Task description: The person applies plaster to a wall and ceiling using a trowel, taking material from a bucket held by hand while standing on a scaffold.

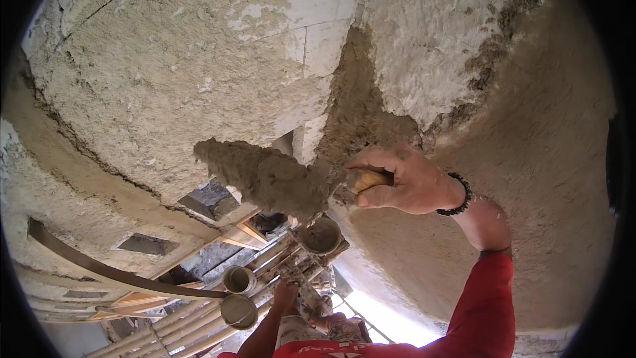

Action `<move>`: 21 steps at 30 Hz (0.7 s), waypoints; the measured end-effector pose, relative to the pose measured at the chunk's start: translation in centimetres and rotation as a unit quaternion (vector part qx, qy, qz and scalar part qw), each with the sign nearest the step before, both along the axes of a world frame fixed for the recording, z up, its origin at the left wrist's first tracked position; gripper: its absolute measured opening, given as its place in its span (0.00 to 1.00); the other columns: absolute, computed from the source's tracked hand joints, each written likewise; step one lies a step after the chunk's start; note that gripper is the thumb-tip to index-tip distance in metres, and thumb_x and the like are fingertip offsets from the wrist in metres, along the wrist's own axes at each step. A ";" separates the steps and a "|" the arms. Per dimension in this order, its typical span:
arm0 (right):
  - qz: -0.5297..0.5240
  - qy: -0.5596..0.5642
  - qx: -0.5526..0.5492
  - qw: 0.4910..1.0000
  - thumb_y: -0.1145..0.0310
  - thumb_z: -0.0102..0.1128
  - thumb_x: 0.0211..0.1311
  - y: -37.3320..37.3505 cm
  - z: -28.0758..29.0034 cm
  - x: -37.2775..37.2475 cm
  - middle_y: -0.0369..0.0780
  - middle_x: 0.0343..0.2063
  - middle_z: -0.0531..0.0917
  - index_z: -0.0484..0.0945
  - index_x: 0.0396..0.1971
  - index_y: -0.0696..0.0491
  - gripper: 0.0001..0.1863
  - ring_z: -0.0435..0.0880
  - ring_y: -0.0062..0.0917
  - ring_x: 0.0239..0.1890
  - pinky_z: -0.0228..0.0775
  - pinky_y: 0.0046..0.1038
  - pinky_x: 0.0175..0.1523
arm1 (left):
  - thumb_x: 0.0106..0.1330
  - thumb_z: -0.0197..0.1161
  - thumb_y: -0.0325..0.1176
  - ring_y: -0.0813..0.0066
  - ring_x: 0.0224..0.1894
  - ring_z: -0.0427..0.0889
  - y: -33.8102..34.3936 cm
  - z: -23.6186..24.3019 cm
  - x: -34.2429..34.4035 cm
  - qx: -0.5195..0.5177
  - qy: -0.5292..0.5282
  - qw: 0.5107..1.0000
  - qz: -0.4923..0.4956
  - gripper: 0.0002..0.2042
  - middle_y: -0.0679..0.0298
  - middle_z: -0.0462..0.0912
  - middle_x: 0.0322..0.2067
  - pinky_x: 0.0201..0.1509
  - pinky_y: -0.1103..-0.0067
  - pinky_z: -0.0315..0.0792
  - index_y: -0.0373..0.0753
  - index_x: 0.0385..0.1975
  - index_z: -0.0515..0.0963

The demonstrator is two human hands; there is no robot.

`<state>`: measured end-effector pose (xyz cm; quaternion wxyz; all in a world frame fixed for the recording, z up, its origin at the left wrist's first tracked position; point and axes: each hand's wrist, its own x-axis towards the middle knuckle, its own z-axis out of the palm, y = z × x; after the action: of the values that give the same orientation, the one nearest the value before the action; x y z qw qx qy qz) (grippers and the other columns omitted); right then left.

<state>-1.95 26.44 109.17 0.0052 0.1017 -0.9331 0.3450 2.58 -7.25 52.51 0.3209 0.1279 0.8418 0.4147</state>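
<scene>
My right hand (414,182) is closed round the wooden handle of a trowel (370,180), with a dark bracelet on the wrist. A thick, long heap of wet brown mortar (265,176) covers the trowel's blade, hiding most of the metal. It is held out in front of the wall, near a strip of darker, damp mortar (354,103) between paler patches. Low down by my legs, my left hand (286,294) looks closed against a mottled grey, mortar-smeared thing (303,286) whose kind is unclear.
Below stand mortar-smeared buckets, one (338,244) under the trowel and two more (252,281) (254,319) further left. Long wooden poles (192,331) form a scaffold. A curved strip (99,266) crosses the lower left. The rough wall (165,79) has square holes (147,244).
</scene>
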 end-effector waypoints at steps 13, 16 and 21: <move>-0.447 0.088 0.053 0.888 0.59 0.55 0.70 14.6 0.6 3.1 0.32 0.22 0.76 0.74 0.46 0.55 0.16 0.70 0.12 0.17 0.64 0.18 0.17 | 0.61 0.61 0.35 0.69 0.22 0.79 -14.3 -1.3 0.2 -0.042 -0.221 0.960 0.164 0.26 0.54 0.81 0.27 0.25 0.72 0.72 0.24 0.56 0.70; -0.377 -0.020 0.053 0.924 0.55 0.53 0.70 11.1 -4.8 2.4 0.34 0.23 0.76 0.72 0.49 0.55 0.19 0.74 0.16 0.20 0.67 0.16 0.21 | 0.62 0.60 0.35 0.72 0.18 0.77 -16.4 -4.3 -1.0 -0.006 -0.240 0.941 0.237 0.25 0.55 0.80 0.26 0.20 0.74 0.69 0.26 0.57 0.70; -0.398 -0.079 -0.008 0.914 0.61 0.58 0.59 11.4 -24.0 -0.1 0.48 0.32 0.83 0.76 0.44 0.57 0.18 0.83 0.39 0.36 0.76 0.37 0.46 | 0.64 0.59 0.34 0.72 0.18 0.78 -15.0 1.2 -2.4 0.017 -0.237 0.931 0.277 0.22 0.54 0.81 0.27 0.18 0.76 0.70 0.27 0.55 0.71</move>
<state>-2.06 37.84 85.17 0.0693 -0.3062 -0.8909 0.3282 0.14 -22.25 53.71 0.3813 -0.2066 0.7360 0.5199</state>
